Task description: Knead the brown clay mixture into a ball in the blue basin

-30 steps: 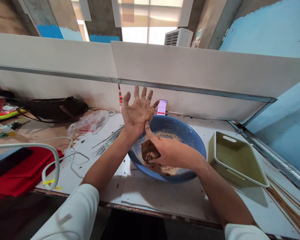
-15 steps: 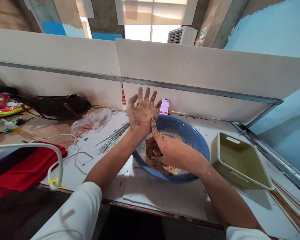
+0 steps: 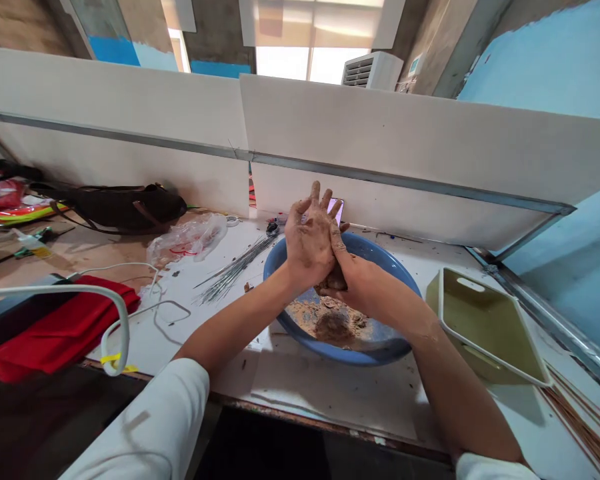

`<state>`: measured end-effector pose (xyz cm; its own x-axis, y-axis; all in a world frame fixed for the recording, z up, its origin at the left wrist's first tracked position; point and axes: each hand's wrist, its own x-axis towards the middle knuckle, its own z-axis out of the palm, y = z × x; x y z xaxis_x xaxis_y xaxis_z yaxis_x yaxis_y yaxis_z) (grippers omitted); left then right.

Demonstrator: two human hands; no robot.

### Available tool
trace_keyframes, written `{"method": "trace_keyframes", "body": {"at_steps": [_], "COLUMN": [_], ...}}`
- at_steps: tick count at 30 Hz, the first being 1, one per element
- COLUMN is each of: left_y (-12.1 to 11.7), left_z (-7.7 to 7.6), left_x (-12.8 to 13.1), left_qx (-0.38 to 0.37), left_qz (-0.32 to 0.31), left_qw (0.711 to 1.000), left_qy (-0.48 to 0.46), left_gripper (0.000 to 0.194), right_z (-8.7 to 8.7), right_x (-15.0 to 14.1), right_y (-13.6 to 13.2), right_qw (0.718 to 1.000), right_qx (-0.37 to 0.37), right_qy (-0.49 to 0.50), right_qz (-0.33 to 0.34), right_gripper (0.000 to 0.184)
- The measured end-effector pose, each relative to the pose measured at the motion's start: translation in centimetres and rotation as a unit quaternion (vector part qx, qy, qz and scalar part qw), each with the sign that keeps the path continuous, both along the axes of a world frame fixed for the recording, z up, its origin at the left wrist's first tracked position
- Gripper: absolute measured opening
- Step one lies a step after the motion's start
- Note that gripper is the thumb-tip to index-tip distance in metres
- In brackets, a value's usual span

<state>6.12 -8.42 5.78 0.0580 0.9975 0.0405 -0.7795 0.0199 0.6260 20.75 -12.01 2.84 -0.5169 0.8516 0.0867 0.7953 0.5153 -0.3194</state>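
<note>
Clay coats my left hand (image 3: 313,233), which is raised over the far left part of the blue basin (image 3: 405,277), palm showing and fingers outstretched. Against the edge of that palm, my right hand (image 3: 353,277) presses its thumb. Its fingers curl around a dark brown lump of clay (image 3: 336,280), mostly hidden between the two hands. Below, loose crumbly clay (image 3: 320,320) lies scattered over the basin's floor, with a darker damp patch near the front.
An olive plastic bin (image 3: 495,327) stands right of the basin, beside thin brown rods (image 3: 575,413). Left are thin wires (image 3: 237,270), a plastic bag (image 3: 190,240), a dark handbag (image 3: 115,207) and a red pouch (image 3: 65,327). Behind the basin, a phone (image 3: 337,210) leans on the partition (image 3: 405,133).
My left hand has shifted right and turned, its fingers closer together. The right hand has lifted the clay lump from low in the basin up against the left hand, uncovering the crumbs beneath.
</note>
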Motion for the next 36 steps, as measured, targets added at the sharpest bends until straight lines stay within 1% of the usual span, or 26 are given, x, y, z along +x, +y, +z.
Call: {"method": "trace_keyframes", "body": {"at_steps": [2,4,5,8,10,12,16,19,22,24,26,29,31,34,35,36], "left_y": [0.7,1.8,2.3,3.7,4.1,4.1,3.8,4.2,4.7,4.9,4.9,4.9,5.1,5.3,5.3,5.3], "left_z": [0.1,0.2,0.2,0.2,0.3,0.3,0.2,-0.2,-0.9,-1.3,-1.5,-1.8,-2.0,-2.4,-2.5,-2.6], "left_x": [-0.5,-1.4,-1.8,-3.0,-3.4,-3.6,-3.1,-2.5,-1.9,-1.6,-1.6,-1.9,-2.1,-2.2,-2.1,-2.0], "left_qx": [-0.013,0.009,0.026,0.063,0.075,0.085,0.092,0.083,0.055,0.028,0.022,0.074,0.12,0.157,0.162,0.163], "left_qz": [0.01,0.027,0.036,0.057,0.058,0.045,0.007,-0.029,-0.084,-0.112,-0.134,-0.156,-0.16,-0.136,-0.125,-0.117], "left_qw": [1.0,0.999,0.998,0.995,0.994,0.994,0.995,0.996,0.992,0.985,0.976,0.963,0.953,0.949,0.951,0.955], "left_qy": [-0.004,-0.022,-0.033,-0.056,-0.057,-0.045,-0.027,-0.001,0.074,0.128,0.169,0.208,0.226,0.238,0.233,0.22], "left_gripper": [0.043,0.044,0.045,0.045,0.045,0.045,0.041,0.038,0.045,0.047,0.047,0.047,0.045,0.034,0.037,0.044], "right_z": [-0.2,-0.6,-0.7,-0.9,-0.9,-0.7,-0.1,0.4,0.4,-0.5,-1.9,-4.4,-5.7,-6.4,-6.3,-6.1], "right_x": [-0.1,-0.2,-0.2,-0.1,0.1,0.3,1.4,2.8,4.2,4.9,5.3,5.4,5.4,5.3,5.1,5.0], "right_y": [0.2,0.2,0.1,-0.3,-0.4,-0.3,0.6,1.4,2.5,3.5,4.8,6.5,7.4,7.9,7.9,7.9], "right_qw": [0.999,0.998,0.997,0.992,0.988,0.99,0.997,0.998,0.997,0.998,0.997,0.987,0.981,0.977,0.975,0.973], "right_qx": [-0.033,-0.048,-0.044,-0.043,-0.057,-0.061,-0.045,-0.048,-0.062,-0.064,-0.069,-0.092,-0.109,-0.124,-0.13,-0.134], "right_qy": [-0.005,-0.019,-0.03,-0.052,-0.056,-0.048,-0.01,0.024,0.042,0.019,-0.032,-0.112,-0.141,-0.156,-0.163,-0.175], "right_qz": [0.014,0.039,0.055,0.111,0.132,0.118,0.061,0.041,0.023,0.0,-0.029,-0.074,-0.082,-0.076,-0.072,-0.066], "right_gripper": [0.121,0.129,0.128,0.113,0.106,0.111,0.122,0.12,0.118,0.114,0.104,0.092,0.087,0.079,0.075,0.072]}}
